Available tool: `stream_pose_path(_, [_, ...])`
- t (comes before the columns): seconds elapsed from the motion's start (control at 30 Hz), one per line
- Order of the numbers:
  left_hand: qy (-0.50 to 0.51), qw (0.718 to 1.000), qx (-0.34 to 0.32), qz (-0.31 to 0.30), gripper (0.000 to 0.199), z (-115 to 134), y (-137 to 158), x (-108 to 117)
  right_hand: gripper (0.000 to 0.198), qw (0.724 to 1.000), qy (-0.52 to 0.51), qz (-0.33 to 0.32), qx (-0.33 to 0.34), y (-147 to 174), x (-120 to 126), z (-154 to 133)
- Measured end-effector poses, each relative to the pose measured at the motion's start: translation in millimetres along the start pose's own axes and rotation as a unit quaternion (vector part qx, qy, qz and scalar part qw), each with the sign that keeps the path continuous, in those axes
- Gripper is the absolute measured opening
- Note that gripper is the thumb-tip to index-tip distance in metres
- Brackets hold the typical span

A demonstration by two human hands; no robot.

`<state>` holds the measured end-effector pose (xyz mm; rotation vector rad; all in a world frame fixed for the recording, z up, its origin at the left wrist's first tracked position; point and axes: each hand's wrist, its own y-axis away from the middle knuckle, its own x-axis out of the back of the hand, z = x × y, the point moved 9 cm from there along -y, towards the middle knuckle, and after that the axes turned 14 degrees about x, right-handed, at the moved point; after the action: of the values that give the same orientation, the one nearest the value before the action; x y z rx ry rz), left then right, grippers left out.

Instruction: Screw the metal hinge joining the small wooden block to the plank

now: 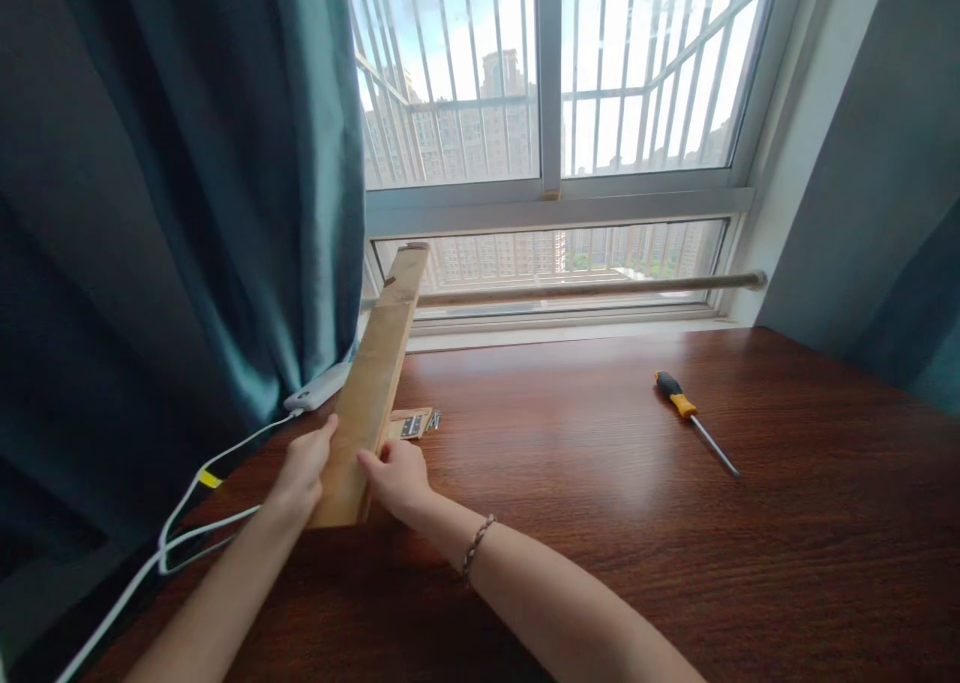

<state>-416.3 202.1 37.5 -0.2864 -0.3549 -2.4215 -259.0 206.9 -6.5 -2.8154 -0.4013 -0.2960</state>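
Bare forearms (225, 588) reached over the tabletop (570, 453). Screwdriver (684, 406) lay well apart, right; white corded block (318, 388) just left of plank (375, 353); small metal-fitted piece (412, 425), partly hidden, at its right. Plank was long, pale, dark-marked near far end. Near part sat between left hand (304, 468) and right hand (399, 475), grip clasping opposite edges.

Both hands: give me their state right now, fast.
Left hand: closed on the left edge of the wooden board.
Right hand: closed on the board's right edge, thumb on top.
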Motion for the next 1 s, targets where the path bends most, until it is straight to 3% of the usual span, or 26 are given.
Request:
stream_pose_path(0.03, [0.041, 0.998, 0.041, -0.030, 0.020, -2, 13, -8, 0.032, 1.000, 0.024, 0.010, 0.016, 4, 13, -6])
stream_pose_path(0.1, [0.098, 0.988, 0.057, -0.108, 0.021, 5, 44, -27, 0.025, 0.998, 0.030, 0.010, 0.050, 16, 41, -19])
stream_pose_path(0.17, [0.109, 0.970, 0.039, -0.215, 0.024, 17, 77, -52, 0.022, 0.996, 0.040, 0.030, 0.067, 33, 77, -27])
stream_pose_path(0.3, [0.074, 0.901, -0.017, -0.427, 0.038, 33, 145, -110, 0.025, 0.996, 0.047, 0.063, 0.040, 71, 158, -22])
stream_pose_path(0.37, [0.072, 0.874, -0.017, -0.480, 0.039, 33, 170, -138, 0.027, 0.995, 0.034, 0.075, 0.052, 90, 195, -17])
stream_pose_path(0.53, [0.080, 0.828, 0.052, -0.552, 0.046, 17, 221, -210, 0.044, 0.997, -0.031, 0.063, 0.036, 139, 265, 10])
stream_pose_path(0.67, [0.084, 0.797, 0.090, -0.592, 0.049, 2, 258, -258, 0.050, 0.997, 0.004, 0.071, 0.012, 170, 312, 28])
stream_pose_path(0.83, [0.106, 0.783, 0.105, -0.604, 0.051, -4, 285, -296, 0.051, 0.998, 0.027, 0.064, -0.002, 188, 351, 41])
stream_pose_path(1.0, [0.119, 0.776, 0.121, -0.608, 0.054, -9, 297, -317, 0.051, 0.997, 0.029, 0.063, -0.023, 194, 371, 55])
